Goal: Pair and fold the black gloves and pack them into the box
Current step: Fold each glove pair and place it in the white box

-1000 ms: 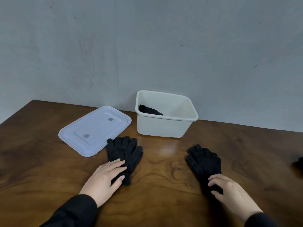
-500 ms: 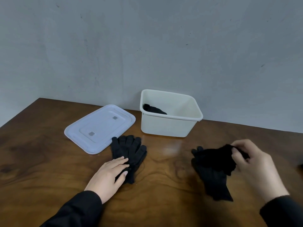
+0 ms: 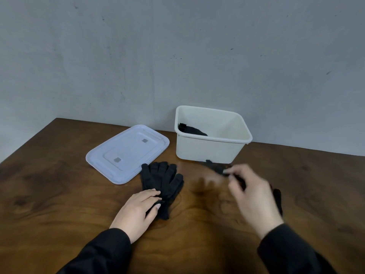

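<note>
White lid [image 3: 128, 153] on wooden table [image 3: 49, 194]

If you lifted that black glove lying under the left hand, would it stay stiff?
Probably not. The glove looks like soft knit lying flat on the table, so it would likely droop. It seems light, and the left hand pinning its cuff suggests it slides easily.

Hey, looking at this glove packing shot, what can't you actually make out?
- Head view: the glove in the right hand is motion-blurred, so its shape is unclear.
- The black item in the box is partly hidden by the front wall.
- The left hand covers the cuff of the gloves on the table.
</note>
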